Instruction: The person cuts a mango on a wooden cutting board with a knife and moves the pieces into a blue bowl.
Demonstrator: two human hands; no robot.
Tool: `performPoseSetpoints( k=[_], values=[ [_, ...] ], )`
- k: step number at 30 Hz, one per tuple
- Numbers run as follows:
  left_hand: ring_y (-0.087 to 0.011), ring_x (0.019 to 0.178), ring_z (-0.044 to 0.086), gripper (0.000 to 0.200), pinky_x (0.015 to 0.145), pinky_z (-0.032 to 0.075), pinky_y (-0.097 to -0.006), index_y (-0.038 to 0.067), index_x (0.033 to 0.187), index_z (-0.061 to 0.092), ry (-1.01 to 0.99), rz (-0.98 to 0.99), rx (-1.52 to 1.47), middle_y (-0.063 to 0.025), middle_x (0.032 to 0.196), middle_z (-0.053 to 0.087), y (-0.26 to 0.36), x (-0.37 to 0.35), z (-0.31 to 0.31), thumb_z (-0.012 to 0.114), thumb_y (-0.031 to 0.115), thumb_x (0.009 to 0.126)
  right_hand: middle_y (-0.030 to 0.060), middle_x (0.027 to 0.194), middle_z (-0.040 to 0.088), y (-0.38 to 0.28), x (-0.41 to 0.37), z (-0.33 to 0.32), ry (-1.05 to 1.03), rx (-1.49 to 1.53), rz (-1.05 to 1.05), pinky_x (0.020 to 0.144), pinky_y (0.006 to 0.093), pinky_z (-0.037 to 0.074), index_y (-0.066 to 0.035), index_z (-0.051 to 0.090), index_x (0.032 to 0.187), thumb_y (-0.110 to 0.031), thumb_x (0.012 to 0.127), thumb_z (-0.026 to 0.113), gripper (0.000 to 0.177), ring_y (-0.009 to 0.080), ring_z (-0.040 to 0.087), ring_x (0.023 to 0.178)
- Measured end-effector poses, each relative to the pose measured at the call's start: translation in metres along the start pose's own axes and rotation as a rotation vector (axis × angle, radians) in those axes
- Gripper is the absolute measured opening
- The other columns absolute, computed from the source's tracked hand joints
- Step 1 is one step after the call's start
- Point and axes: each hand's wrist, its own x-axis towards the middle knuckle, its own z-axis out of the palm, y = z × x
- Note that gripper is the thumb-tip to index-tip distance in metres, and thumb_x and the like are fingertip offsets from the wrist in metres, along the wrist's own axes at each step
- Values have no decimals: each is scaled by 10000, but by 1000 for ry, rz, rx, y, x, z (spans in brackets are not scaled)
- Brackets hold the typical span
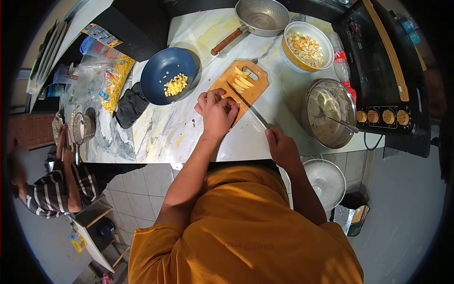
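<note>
My right hand (282,147) is wrapped round the handle of a kitchen knife (254,113). Its blade slants up and left across a wooden cutting board (259,87). At the board's left edge, my left hand (217,113) rests with fingers curled beside the blade; whatever lies under the fingertips is hidden. Several pale yellow sticks (242,80), which look like potato, lie on the board beyond the knife. To the left, a dark blue bowl (153,71) contains small yellow cubes (176,85).
A hammered pan (262,19) stands at the back. Right of the board are a bowl of chopped vegetables (305,49), a metal pot with a ladle (331,113) and an oven (378,71). Bagged corn (116,80) lies left. Another person (56,189) works at far left.
</note>
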Motion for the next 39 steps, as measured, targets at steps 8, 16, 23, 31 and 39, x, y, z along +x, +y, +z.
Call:
performPoseSetpoints(
  k=[8,16,23,31,39],
  values=[
    [-334,1206,360,132,994,232,-479,149,800,762,9,-26,-3,-28,1182,567,-1,0,2,789,271,754,232,834,662,-6,4,-1,5,-190,14,729,472,504,-49,659,1058,-404,1005,503,391,445,638,846],
    [-337,1210,359,136,1000,230,-477,146,795,757,30,-26,-14,-36,1172,563,0,0,3,790,267,746,180,747,653,6,-5,-10,12,-37,1,663,387,488,-23,667,1037,-367,1003,521,375,321,641,681],
    [-340,1215,363,205,1001,245,-478,132,848,755,34,10,4,-53,1187,552,1,-4,-5,804,284,720,150,720,642,3,-3,-9,14,4,-1,648,351,475,-15,661,1048,-363,1006,527,375,224,617,644],
    [-338,1216,363,186,1009,238,-482,133,850,759,31,1,8,-56,1193,548,-6,-6,-3,791,275,735,203,875,696,-1,-4,-7,-22,0,31,772,441,522,-68,680,1086,-411,997,508,394,409,666,876],
    [-354,1199,352,152,994,233,-485,124,813,748,30,14,-36,-61,1204,555,-9,-5,-2,800,228,716,197,856,695,1,-3,-3,-10,-31,33,756,469,521,-86,683,1072,-430,999,496,398,419,660,854]
  ],
)
